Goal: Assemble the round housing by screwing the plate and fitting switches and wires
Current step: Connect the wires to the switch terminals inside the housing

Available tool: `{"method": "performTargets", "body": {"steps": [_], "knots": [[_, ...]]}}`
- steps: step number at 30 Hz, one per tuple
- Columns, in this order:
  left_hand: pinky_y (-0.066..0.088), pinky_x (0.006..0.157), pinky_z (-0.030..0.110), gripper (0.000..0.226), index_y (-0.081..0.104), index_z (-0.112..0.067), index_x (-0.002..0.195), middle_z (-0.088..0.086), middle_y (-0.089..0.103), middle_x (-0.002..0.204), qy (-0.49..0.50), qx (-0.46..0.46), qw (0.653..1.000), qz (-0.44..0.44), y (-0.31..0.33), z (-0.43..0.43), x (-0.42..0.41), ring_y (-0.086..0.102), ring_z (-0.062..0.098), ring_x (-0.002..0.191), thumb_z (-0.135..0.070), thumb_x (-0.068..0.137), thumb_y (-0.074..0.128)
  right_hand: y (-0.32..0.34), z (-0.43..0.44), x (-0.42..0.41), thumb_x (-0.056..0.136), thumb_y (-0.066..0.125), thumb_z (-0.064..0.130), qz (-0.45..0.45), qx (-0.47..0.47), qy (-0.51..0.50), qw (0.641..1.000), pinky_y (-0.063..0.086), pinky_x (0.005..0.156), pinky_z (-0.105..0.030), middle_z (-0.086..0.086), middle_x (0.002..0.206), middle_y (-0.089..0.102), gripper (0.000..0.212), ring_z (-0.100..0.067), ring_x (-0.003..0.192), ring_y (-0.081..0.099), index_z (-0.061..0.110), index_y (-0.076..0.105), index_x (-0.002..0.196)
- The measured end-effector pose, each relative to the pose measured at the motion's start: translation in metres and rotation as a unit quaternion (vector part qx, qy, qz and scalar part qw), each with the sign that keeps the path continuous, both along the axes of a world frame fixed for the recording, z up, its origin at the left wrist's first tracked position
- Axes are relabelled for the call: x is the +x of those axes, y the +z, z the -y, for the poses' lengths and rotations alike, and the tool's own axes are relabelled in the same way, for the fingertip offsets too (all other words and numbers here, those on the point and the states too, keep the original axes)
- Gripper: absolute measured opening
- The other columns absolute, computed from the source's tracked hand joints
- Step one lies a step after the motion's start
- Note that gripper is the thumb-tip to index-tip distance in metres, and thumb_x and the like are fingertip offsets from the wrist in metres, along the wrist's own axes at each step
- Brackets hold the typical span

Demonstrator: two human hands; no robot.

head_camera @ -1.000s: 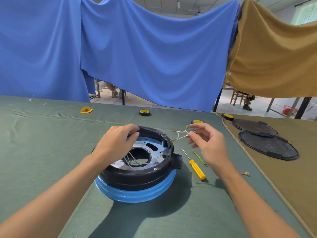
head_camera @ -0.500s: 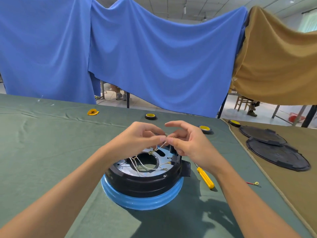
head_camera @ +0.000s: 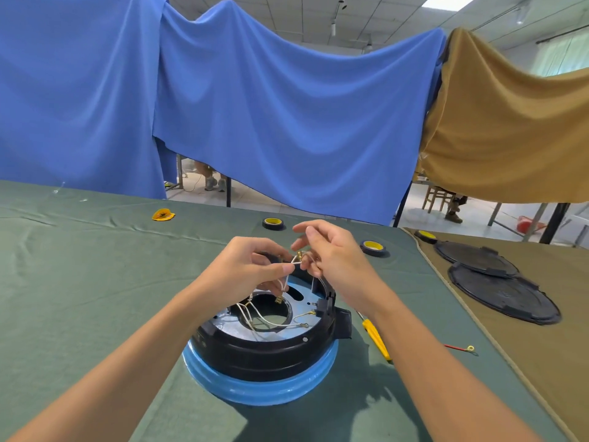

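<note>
Above the round housing, the left hand pinched the white wires between thumb and forefinger. The right hand pinched the brass terminals at their upper end, its forefinger raised. Below, the wires hung down to the metal plate inside the housing, which stood on the green tablecloth. A yellow screwdriver lay just beside it, on the right.
</note>
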State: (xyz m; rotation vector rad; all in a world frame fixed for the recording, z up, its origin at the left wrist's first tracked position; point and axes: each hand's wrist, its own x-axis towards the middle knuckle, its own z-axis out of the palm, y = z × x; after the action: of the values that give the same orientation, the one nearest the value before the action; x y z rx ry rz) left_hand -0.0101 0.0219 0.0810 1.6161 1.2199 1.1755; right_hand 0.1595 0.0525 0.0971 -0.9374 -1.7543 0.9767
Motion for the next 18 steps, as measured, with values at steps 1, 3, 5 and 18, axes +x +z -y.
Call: {"method": "performTargets", "body": {"steps": [1,3,5,18], "knots": [[0.061,0.069,0.031,0.013,0.069,-0.009,0.098,0.014,0.074,0.072,0.012,0.002,1.000,-0.002,0.000,0.001,-0.001,0.073,0.025,0.067,-0.015,0.087,0.071,-0.001,-0.001,-0.003,0.105,0.037,0.016,0.006,-0.002,-0.015,1.000,0.043,0.052,-0.018,-0.002,0.088,0.063,0.026,-0.005,0.058,0.054,0.025,0.060,0.103],[0.059,0.062,0.027,0.014,0.065,-0.010,0.092,0.013,0.074,0.070,0.043,0.008,0.999,0.005,0.002,0.002,-0.002,0.073,0.023,0.062,-0.020,0.086,0.071,-0.005,-0.003,-0.006,0.103,0.036,0.010,0.050,0.019,-0.042,0.998,0.043,0.056,-0.019,0.003,0.083,0.062,0.029,-0.005,0.061,0.054,0.023,0.062,0.106],[0.058,0.058,0.026,0.015,0.064,-0.009,0.092,0.010,0.075,0.070,0.089,0.020,0.996,0.019,0.002,0.001,-0.003,0.071,0.020,0.060,-0.022,0.088,0.070,-0.008,-0.003,-0.009,0.102,0.040,0.010,0.092,0.039,-0.053,0.994,0.043,0.058,-0.017,0.009,0.075,0.061,0.027,-0.003,0.060,0.053,0.022,0.064,0.106],[0.053,0.063,0.021,0.014,0.065,0.001,0.093,0.009,0.077,0.085,0.218,-0.047,0.921,0.319,-0.007,-0.005,-0.013,0.076,0.017,0.080,-0.013,0.096,0.062,-0.042,0.035,-0.030,0.095,0.055,0.013,0.247,0.226,0.069,0.940,0.055,0.081,-0.031,-0.004,0.095,0.073,0.019,-0.014,0.086,0.067,0.015,0.064,0.111]]}}
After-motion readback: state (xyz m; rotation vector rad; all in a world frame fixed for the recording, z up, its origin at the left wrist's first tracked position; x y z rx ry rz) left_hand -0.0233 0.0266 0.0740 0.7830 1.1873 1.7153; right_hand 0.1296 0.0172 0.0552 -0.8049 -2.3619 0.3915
